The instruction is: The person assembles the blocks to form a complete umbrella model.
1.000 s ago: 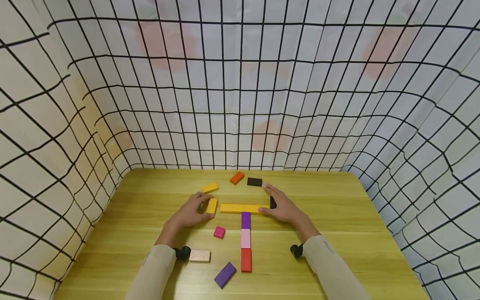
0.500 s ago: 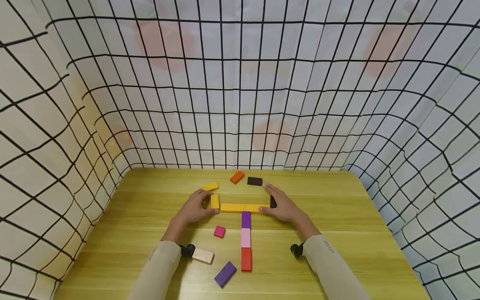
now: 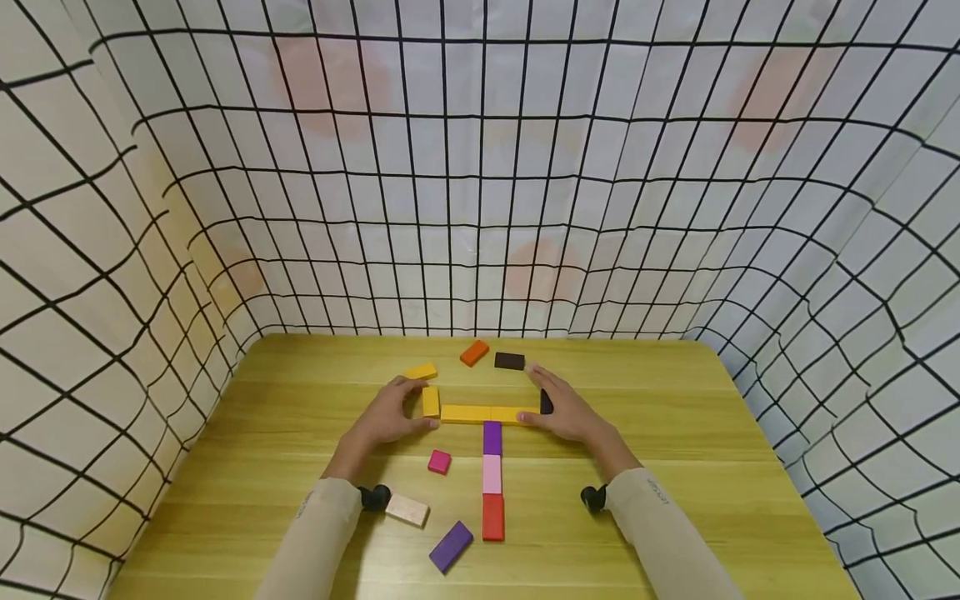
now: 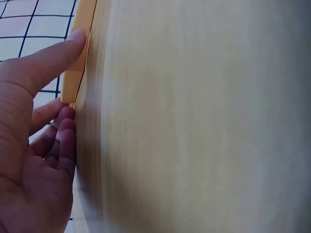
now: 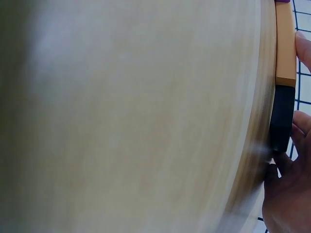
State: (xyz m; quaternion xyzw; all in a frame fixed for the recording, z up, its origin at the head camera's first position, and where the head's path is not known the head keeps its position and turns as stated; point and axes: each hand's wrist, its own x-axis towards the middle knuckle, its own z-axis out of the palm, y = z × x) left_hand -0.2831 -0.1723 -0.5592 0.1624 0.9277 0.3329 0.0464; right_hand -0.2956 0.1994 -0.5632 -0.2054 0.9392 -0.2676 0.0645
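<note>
In the head view my left hand point(image 3: 388, 413) pinches a yellow block point(image 3: 431, 402) lengthwise, thumb at its near end and forefinger at its far end. This block stands crosswise at the left end of a row of yellow blocks point(image 3: 466, 414). At the row's right end is a black block point(image 3: 546, 402), partly hidden by my right hand point(image 3: 568, 412). That hand's thumb touches the row's near side, while its forefinger stretches away past the black block. The right wrist view shows the black block point(image 5: 282, 116) meeting a yellow block point(image 5: 285, 46), with fingers close beside both.
Below the row runs a line of purple point(image 3: 492, 437), pink point(image 3: 491, 474) and red point(image 3: 492, 517) blocks. Loose blocks lie about: magenta point(image 3: 439, 462), beige point(image 3: 407, 510), purple point(image 3: 451, 547), orange point(image 3: 474, 353), black point(image 3: 509, 361) and yellow point(image 3: 422, 371). Black wire mesh point(image 3: 480, 225) borders the table.
My left hand has moved the yellow block rightward, close to the row, and straightened it. The beige block near the left wrist has shifted right and turned. My right hand has stayed put.
</note>
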